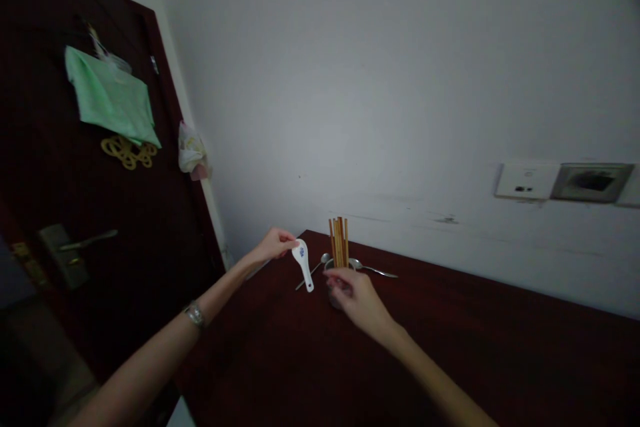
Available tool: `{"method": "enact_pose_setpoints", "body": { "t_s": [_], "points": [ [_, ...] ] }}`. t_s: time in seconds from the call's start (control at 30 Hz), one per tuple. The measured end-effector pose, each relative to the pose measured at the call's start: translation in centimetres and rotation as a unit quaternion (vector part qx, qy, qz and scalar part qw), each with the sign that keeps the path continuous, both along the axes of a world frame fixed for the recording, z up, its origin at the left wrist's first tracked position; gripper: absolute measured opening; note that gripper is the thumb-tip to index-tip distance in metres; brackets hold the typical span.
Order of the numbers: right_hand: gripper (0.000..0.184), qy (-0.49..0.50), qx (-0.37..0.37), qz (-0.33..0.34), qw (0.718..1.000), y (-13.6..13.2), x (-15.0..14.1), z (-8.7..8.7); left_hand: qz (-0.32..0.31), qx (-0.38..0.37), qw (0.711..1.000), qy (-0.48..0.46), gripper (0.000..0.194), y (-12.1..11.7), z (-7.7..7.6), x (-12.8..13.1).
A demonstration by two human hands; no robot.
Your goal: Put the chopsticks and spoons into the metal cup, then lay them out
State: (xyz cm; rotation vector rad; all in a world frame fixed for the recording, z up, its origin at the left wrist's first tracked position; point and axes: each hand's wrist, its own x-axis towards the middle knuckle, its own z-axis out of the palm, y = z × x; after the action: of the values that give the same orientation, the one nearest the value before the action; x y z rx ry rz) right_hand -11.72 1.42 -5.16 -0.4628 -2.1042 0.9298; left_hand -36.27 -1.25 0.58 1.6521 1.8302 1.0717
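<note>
Left hand [274,244] pinching white spoon [304,265] by broad end, handle slanting down, left of cup [335,303]; right hand [356,295] nearer cup, grip unclear.

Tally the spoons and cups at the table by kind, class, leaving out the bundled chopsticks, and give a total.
White ceramic spoon with blue motif: 1
Silvery metal spoons with slender handles: 2
Round greyish cup: 1
Total: 4
</note>
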Motion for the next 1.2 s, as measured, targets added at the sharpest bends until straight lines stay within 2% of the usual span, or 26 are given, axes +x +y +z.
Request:
{"method": "enact_pose_setpoints", "body": {
  "t_s": [0.1, 0.2, 0.27, 0.37, 0.47, 0.67, 0.8, 0.97, 1.2],
  "points": [
    [0.033, -0.119, 0.048, 0.048, 0.991, -3.8, 0.2, -2.2, 0.016, -0.082, 0.996, 0.010, 0.030, -0.2, -3.9, -3.7],
    [0.033, -0.180, 0.050, 0.061, 0.980, -4.6, 0.9, -5.3, 0.040, -0.117, 0.992, 0.019, 0.034, -0.6, -6.8, -7.1],
    [0.032, -0.180, 0.010, 0.059, 0.982, -4.2, 1.3, -7.5, 0.066, -0.129, 0.989, 0.025, 0.038, -0.8, -8.2, -9.0],
    [0.031, -0.124, -0.065, 0.030, 0.990, -3.4, 1.6, -10.5, 0.095, -0.138, 0.985, 0.036, 0.043, -0.7, -9.8, -11.1],
    [0.030, -0.081, -0.066, 0.028, 0.994, -3.1, 1.6, -12.2, 0.111, -0.138, 0.984, 0.037, 0.044, -0.1, -11.1, -12.2],
    [0.031, -0.062, -0.019, 0.034, 0.997, -3.3, 1.5, -12.9, 0.094, -0.152, 0.983, 0.035, 0.043, 1.5, -13.0, -12.2],
    [0.031, -0.050, -0.002, 0.037, 0.998, -3.2, 1.6, -13.1, 0.069, -0.165, 0.983, 0.047, 0.042, 1.9, -13.7, -12.2],
    [0.031, -0.066, -0.015, 0.062, 0.996, -3.3, 1.6, -12.4, 0.063, -0.181, 0.980, 0.058, 0.043, 2.3, -14.0, -12.7],
    [0.031, -0.079, -0.023, 0.063, 0.995, -3.5, 1.8, -11.6, 0.041, -0.175, 0.982, 0.051, 0.045, 2.6, -14.9, -13.3]
  ]
}}
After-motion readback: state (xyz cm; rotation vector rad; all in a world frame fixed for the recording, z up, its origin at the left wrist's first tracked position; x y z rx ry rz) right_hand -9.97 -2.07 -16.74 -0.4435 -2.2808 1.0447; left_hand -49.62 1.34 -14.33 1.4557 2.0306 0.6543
